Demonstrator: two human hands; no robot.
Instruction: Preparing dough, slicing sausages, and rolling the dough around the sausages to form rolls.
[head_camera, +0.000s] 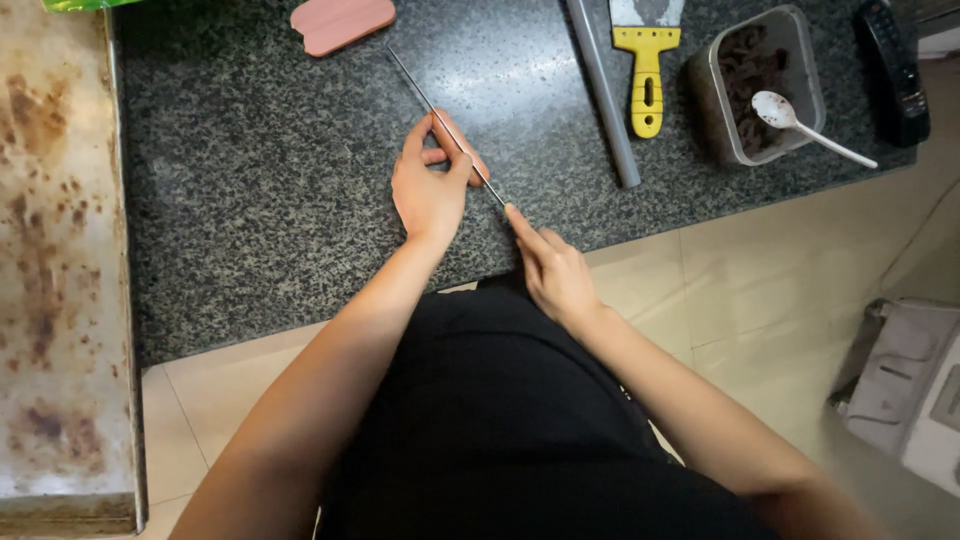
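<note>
A thin metal rod (415, 85) lies slanted over the dark speckled granite counter (260, 200). My left hand (430, 180) pinches the rod near its middle between thumb and fingers. My right hand (550, 270) grips the rod's near end at the counter's front edge, index finger stretched along it. The far tip points toward a pink flat block (340, 22) at the back.
A grey pipe (603, 90), a yellow-handled scraper (646, 60), a clear tub of dark material (760, 85) with a white spoon (810, 125), and a black remote (892, 70) lie to the right. A rusty metal surface (50, 250) runs along the left. A pale device (910, 390) stands on the tiled floor.
</note>
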